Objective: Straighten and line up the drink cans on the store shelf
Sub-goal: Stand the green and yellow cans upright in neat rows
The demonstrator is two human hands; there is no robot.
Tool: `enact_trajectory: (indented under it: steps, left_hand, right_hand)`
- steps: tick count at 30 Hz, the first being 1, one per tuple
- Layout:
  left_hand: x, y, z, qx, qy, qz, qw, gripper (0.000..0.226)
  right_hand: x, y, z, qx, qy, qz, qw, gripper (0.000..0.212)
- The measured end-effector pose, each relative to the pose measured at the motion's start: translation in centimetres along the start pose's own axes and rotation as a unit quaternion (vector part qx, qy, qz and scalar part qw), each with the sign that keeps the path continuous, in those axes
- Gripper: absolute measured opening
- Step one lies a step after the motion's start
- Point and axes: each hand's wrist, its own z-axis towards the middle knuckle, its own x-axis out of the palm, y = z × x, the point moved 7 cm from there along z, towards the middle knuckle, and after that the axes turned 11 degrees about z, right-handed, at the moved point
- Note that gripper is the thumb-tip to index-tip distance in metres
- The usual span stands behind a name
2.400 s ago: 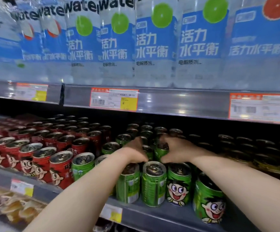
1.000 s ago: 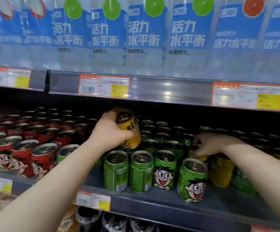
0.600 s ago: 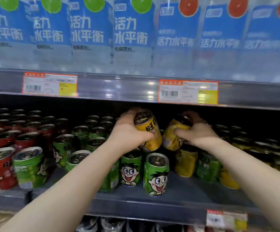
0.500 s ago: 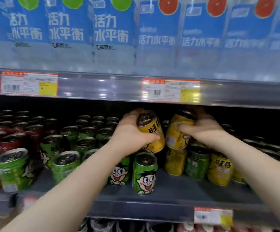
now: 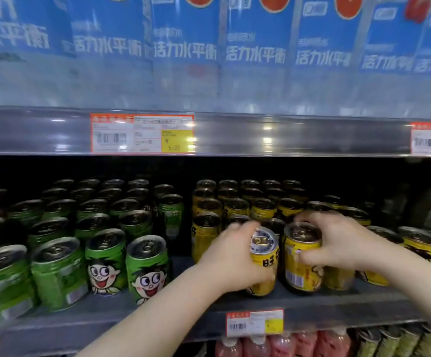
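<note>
My left hand (image 5: 231, 258) grips a yellow can (image 5: 264, 258) that stands at the front of the dark shelf (image 5: 209, 307). Right beside it, my right hand (image 5: 338, 243) grips a second yellow can (image 5: 300, 258), fingers curled over its rim and side. Both cans sit upright in front of the rows of yellow cans (image 5: 237, 204). To the left stand rows of green cans (image 5: 106, 228); two front ones, such as this green can (image 5: 147, 269), show a cartoon face and lean slightly outward.
Blue-labelled water bottles (image 5: 255, 47) fill the shelf above, behind a rail with a price tag (image 5: 142, 134). Another price tag (image 5: 255, 323) hangs on the lower shelf edge. More bottles (image 5: 286, 343) stand below. A gap separates green and yellow cans.
Both hands brought their yellow cans down from mid-air onto the shelf front, in front of the yellow rows. My view shifted right, so the red cans left the frame.
</note>
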Motion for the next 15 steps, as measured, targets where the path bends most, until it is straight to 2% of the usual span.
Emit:
enact_trajectory:
  steps: [3, 6, 10, 12, 15]
  left_hand:
    - [1.5, -1.0, 0.9, -0.006, 0.01, 0.009, 1.0, 0.098]
    - [3.0, -1.3, 1.2, -0.012, 0.023, 0.015, 1.0, 0.097]
    - [2.8, -1.6, 0.7, 0.006, -0.041, 0.077, 0.996, 0.084]
    - [2.2, -1.9, 0.3, 0.029, -0.07, 0.121, 0.99, 0.078]
    - [0.9, -0.8, -0.4, 0.015, -0.077, 0.114, 0.99, 0.072]
  right_hand:
    - [1.0, -1.4, 0.0, 0.0, 0.015, -0.084, 0.996, 0.081]
    - [1.8, -2.2, 0.2, -0.004, 0.03, -0.094, 0.995, 0.081]
    - [1.8, -1.4, 0.8, -0.023, 0.046, -0.104, 0.993, 0.082]
    - [1.3, 0.0, 1.5, -0.054, 0.051, -0.037, 0.997, 0.071]
    - [0.8, 2.7, 3.3, -0.109, 0.049, 0.056, 0.991, 0.044]
